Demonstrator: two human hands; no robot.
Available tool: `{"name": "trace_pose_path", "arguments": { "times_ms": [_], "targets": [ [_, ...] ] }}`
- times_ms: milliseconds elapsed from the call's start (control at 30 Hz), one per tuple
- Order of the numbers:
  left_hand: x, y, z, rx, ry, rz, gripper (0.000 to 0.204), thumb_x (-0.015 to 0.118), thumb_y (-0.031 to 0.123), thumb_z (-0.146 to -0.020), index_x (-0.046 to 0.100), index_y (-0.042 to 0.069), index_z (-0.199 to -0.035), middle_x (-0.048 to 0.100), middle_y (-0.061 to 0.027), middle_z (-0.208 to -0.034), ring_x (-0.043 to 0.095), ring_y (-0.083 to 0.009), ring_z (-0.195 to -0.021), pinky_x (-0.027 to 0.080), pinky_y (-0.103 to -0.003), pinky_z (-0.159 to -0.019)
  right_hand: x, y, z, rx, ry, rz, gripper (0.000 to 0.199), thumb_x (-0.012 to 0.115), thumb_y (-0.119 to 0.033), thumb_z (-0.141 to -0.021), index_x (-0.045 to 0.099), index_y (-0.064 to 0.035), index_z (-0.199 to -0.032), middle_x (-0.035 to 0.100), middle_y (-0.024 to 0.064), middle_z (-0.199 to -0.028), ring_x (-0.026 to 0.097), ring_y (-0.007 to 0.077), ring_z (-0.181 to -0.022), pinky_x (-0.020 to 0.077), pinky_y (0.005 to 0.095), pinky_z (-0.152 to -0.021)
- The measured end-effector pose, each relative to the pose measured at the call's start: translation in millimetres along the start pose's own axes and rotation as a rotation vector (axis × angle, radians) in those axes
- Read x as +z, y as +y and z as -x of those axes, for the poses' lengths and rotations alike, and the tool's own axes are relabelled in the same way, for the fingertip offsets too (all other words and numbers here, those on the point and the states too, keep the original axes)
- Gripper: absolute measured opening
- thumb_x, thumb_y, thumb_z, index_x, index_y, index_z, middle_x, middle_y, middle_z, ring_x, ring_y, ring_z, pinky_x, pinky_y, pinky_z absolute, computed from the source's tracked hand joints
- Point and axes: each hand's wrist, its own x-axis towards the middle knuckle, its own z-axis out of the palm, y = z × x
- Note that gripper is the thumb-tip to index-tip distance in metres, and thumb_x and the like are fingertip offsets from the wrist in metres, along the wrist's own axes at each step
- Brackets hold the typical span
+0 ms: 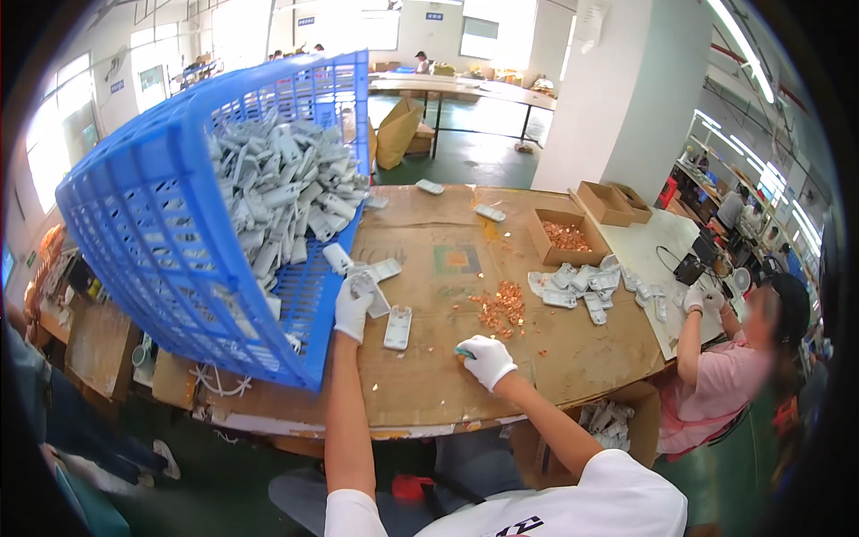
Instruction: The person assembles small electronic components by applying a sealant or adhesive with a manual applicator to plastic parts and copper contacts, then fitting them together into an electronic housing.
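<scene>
My left hand (352, 315), in a white glove, is at the mouth of the basket with its fingers closed on a light-grey plastic casing (363, 285). Other casings lie against it, and one open casing (397, 328) rests hollow side up just to its right. My right hand (489, 362), gloved too, is closed near the table's front edge. A small teal piece (464, 352) shows at its fingertips; most of it is hidden in the grip. Beyond that hand lies a loose pile of small copper-coloured metal pieces (501, 307).
A blue plastic basket (192, 224) lies on its side at left, heaped with grey casings (286, 179). At right stand a cardboard box (559, 253) of copper pieces and a casing cluster (582, 288). A person in pink (716, 367) works at the right end.
</scene>
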Motion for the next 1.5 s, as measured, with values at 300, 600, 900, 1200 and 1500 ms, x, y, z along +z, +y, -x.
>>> {"name": "trace_pose_path", "arguments": {
  "times_ms": [300,600,900,1200,1500],
  "targets": [
    [-2.6,-1.4,7.7,-0.03,-0.009,-0.128,0.043,0.061,0.0,-0.074,0.055,0.002,-0.116,0.063,-0.0092,-0.104,0.061,-0.0177,-0.096,0.048,-0.03,-0.086,5.7,-25.1,-8.2,0.112,-0.146,0.309,0.009,0.057,-0.009,-0.082,0.063,-0.013,-0.087,0.06,0.0143,-0.087,0.064,0.036,-0.08,0.0517,0.0461,-0.07],
    [3.3,-6.8,5.3,0.019,0.018,-0.011,0.054,0.056,-0.009,-0.074,0.049,0.001,-0.127,0.056,-0.0081,-0.121,0.055,-0.0195,-0.111,0.043,-0.031,-0.099,-4.6,-27.3,-19.0,0.137,-0.272,0.308,0.014,0.054,-0.01,-0.087,0.056,-0.0086,-0.101,0.055,0.0167,-0.099,0.061,0.0371,-0.088,0.0506,0.0447,-0.075],
    [80.1,102.0,121.0,0.122,-0.102,-0.384,0.062,0.061,-0.007,-0.072,0.048,0.002,-0.132,0.056,-0.0141,-0.128,0.054,-0.0239,-0.119,0.042,-0.033,-0.102,-28.8,-78.6,7.3,-0.106,0.387,-0.332,0.024,0.053,0.009,-0.075,0.057,-0.0041,-0.094,0.056,0.0125,-0.089,0.059,0.0306,-0.086,0.048,0.0345,-0.075],
    [144.3,115.5,230.4,-0.01,0.038,-0.728,0.053,0.067,0.002,-0.073,0.053,0.008,-0.125,0.059,-0.0143,-0.098,0.061,-0.0321,-0.092,0.049,-0.041,-0.08,-22.1,-78.7,73.9,0.1,0.339,-0.282,0.015,0.064,-0.003,-0.076,0.062,-0.0078,-0.09,0.055,0.0106,-0.094,0.062,0.031,-0.079,0.0505,0.038,-0.067],
    [178.0,117.9,271.9,-0.057,-0.129,-0.714,0.035,0.071,0.002,-0.072,0.062,0.003,-0.106,0.062,-0.0135,-0.095,0.063,-0.0291,-0.087,0.051,-0.036,-0.077,-49.4,-47.8,122.9,0.278,0.322,-0.349,0.037,0.069,-0.001,-0.072,0.055,-0.004,-0.105,0.057,0.0121,-0.1,0.06,0.0268,-0.093,0.0491,0.0332,-0.082]
  ]
}}
